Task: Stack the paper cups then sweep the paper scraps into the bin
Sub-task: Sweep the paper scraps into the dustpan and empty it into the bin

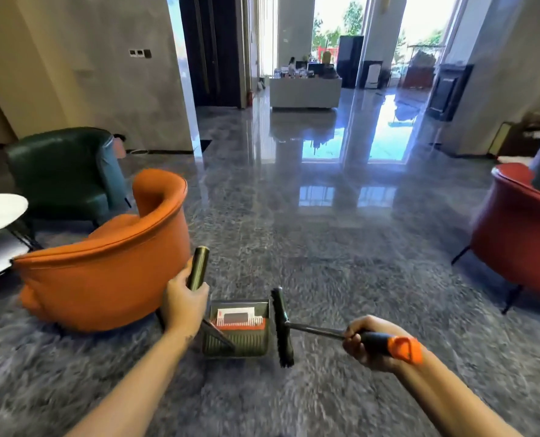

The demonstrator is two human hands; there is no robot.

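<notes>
Head view — left fingers (pixel 199 294) grip dustpan handle (pixel 199 268) (paper scraps (pixel 237 316) inside), right fingers (pixel 354 340) grip brush (pixel 283 326).

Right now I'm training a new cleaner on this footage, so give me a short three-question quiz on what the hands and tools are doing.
1. True or false: the left hand grips the dustpan handle.
2. What does the right hand hold? A) a paper cup B) the brush C) nothing
3. Fill in: the armchair just left of the dustpan is ____ in colour.

Key: 1 true; 2 B; 3 orange.
</notes>
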